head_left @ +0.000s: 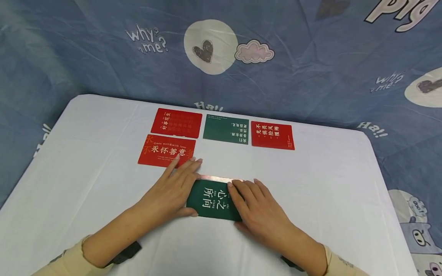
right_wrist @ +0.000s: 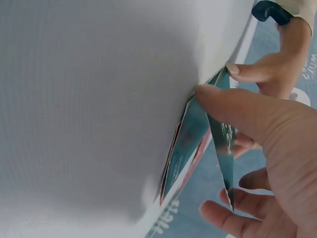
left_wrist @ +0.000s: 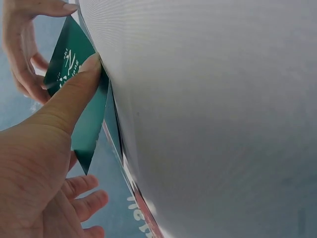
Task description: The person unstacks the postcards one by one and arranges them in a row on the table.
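A green card (head_left: 215, 212) with white characters is held between both hands above the white table. My left hand (head_left: 170, 193) grips its left end, the thumb on the near edge and fingers toward the far edge. At the right end, my right hand (head_left: 264, 214) grips it in the same way, fingers covering that corner. A pinkish strip (head_left: 215, 178) shows just beyond the card's far edge; what it belongs to is hidden. In the left wrist view the card (left_wrist: 89, 124) stands tilted, the left thumb against it. The right wrist view shows the card (right_wrist: 225, 148) nearly edge-on.
Beyond the hands lie a red card (head_left: 186, 124), a second green card (head_left: 224, 130) and another red card (head_left: 272, 136) in a row. A red card (head_left: 160, 151) lies nearer, partly under the left fingertips. A patterned blue cloth (head_left: 293, 84) hangs behind the white table (head_left: 338, 191).
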Tool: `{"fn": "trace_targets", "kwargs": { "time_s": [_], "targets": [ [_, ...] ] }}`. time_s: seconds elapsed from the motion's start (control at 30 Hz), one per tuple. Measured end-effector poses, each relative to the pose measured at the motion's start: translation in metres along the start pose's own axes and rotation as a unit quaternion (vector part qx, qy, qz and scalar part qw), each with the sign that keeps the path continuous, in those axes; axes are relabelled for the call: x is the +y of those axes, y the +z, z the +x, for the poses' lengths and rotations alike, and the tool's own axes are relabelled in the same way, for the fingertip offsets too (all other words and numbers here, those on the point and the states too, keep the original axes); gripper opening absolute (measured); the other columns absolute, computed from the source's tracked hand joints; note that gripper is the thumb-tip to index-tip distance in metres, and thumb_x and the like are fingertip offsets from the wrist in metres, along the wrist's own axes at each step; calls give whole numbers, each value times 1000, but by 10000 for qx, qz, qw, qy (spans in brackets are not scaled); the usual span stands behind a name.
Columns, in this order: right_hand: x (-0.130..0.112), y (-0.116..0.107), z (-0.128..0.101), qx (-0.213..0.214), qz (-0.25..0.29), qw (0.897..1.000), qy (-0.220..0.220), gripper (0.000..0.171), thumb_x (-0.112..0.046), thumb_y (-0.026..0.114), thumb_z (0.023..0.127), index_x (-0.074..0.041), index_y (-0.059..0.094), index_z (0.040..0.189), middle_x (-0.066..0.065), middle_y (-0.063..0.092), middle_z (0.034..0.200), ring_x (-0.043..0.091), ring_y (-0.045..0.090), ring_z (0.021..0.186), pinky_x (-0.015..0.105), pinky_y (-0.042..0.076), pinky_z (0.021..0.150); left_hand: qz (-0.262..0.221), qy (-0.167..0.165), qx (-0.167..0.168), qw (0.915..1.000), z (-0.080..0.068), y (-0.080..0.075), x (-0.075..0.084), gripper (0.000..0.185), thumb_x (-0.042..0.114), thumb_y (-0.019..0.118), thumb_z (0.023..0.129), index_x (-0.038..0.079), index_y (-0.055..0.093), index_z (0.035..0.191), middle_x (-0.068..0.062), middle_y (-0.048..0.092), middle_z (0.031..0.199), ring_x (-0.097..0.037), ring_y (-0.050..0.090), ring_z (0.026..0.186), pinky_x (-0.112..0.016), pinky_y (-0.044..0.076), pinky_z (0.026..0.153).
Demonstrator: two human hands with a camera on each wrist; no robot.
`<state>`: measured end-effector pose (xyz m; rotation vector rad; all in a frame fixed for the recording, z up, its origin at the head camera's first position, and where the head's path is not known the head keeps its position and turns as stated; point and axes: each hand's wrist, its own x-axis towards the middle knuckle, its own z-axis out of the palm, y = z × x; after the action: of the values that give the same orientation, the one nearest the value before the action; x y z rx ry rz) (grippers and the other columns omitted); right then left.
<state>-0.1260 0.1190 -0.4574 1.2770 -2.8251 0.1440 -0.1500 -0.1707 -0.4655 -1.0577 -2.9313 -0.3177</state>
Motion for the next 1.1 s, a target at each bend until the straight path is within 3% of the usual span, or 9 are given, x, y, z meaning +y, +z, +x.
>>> {"fn": "trace_targets", "kwargs": {
  "time_s": [0.23, 0.67, 1.1],
  "targets": [
    [1, 0, 1, 52, -78, 9999, -60, 104, -41, 93, 75, 0, 42, 156, 19, 50, 152, 37, 48, 137, 60, 37, 117, 38, 6, -97, 9999, 0, 0, -3, 107, 56, 96, 66, 1, 50, 145, -19, 36, 163, -37, 30, 152, -58, 8, 127],
    [13, -4, -2, 134, 520, 9986, 33, 103, -45, 83, 83, -2, 33, 162, 15, 44, 159, 30, 40, 147, 54, 28, 123, -137, 58, -48, 9999, -1, -6, -5, 119, 58, 99, 57, 4, 48, 150, -16, 30, 168, -35, 23, 155, -57, 5, 127],
    [48, -15, 13, 242, 494, 9984, 132, 104, -41, 85, 84, -3, 30, 163, 13, 33, 167, 30, 24, 157, 52, 22, 126, 74, 143, 89, 9998, 32, -23, -14, 115, 53, 96, 66, -1, 44, 153, -19, 32, 165, -37, 26, 154, -54, 4, 128]
  ]
}}
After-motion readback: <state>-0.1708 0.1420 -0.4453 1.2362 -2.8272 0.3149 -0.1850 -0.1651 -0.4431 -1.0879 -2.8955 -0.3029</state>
